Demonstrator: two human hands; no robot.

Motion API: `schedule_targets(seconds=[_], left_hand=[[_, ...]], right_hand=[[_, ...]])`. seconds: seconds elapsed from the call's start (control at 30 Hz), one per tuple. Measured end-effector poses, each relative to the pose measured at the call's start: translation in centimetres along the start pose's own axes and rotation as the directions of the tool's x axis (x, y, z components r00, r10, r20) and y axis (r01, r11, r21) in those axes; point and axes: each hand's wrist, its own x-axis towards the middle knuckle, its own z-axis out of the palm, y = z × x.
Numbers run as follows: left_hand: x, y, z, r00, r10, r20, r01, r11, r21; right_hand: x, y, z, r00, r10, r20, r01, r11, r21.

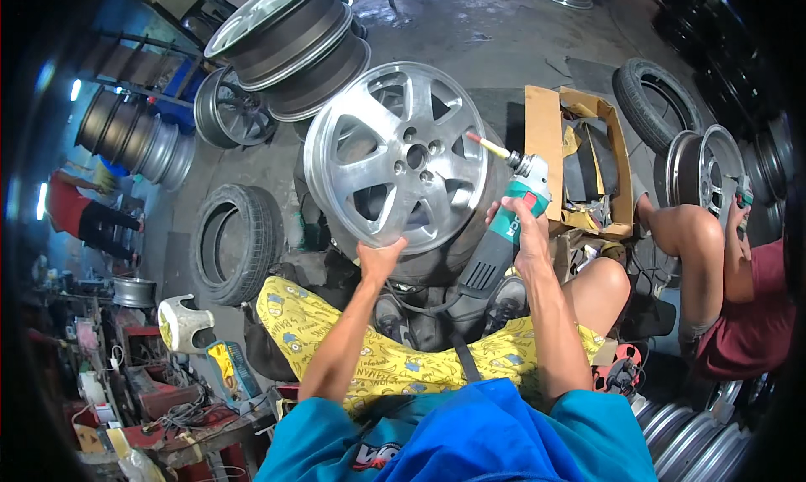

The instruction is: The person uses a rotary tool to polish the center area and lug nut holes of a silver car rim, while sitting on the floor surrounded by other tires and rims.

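Note:
A silver alloy wheel rim [371, 123] lies tilted on a tire in front of me, its spoked face towards me. My left hand [381, 258] grips the rim's near edge, thumb on top. My right hand [526, 227] is closed around the body of a green and black electric die grinder [511, 214]. From the grinder's metal neck a thin spindle with a reddish tip [482, 140] points up and left, over the rim's right edge. Whether the tip touches the metal I cannot tell. A dark cord runs from the grinder's rear end down between my feet.
An open cardboard box [617, 161] of abrasive scraps stands on the right. Beyond it a co-worker [749, 280] holds a similar tool at another rim [721, 161]. Stacked rims [296, 47] stand at the upper left, a loose tire [233, 246] below them. Another person [75, 198] is far left.

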Motion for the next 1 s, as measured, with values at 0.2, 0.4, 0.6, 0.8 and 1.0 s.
schedule_targets(seconds=[0.2, 0.4, 0.6, 0.8, 1.0], left_hand=[[5.5, 6.6, -8.7, 0.961, 0.065, 0.267, -0.165, 0.914, 0.371], [13.4, 16.4, -11.1, 0.911, 0.025, 0.411, -0.313, 0.693, 0.65], [11.6, 14.5, -12.5, 0.941, 0.168, 0.293, -0.311, 0.772, 0.555], [5.6, 19.8, -9.6, 0.947, 0.306, 0.095, -0.318, 0.934, 0.164], [0.5, 13.6, 0.5, 0.657, -0.162, 0.736, 0.26, 0.966, -0.019]], right_hand=[[0.1, 0.0, 0.1, 1.0, -0.002, 0.024, 0.003, 0.999, -0.048], [0.1, 1.6, 0.0, 0.999, 0.024, 0.04, -0.017, 0.989, -0.149], [-0.3, 3.4, 0.5, 0.998, 0.025, 0.053, -0.013, 0.974, -0.224], [0.0, 4.2, 0.5, 0.998, -0.054, 0.012, 0.055, 0.944, -0.325], [0.3, 6.0, 0.7, 0.977, -0.212, 0.029, 0.191, 0.803, -0.565]])
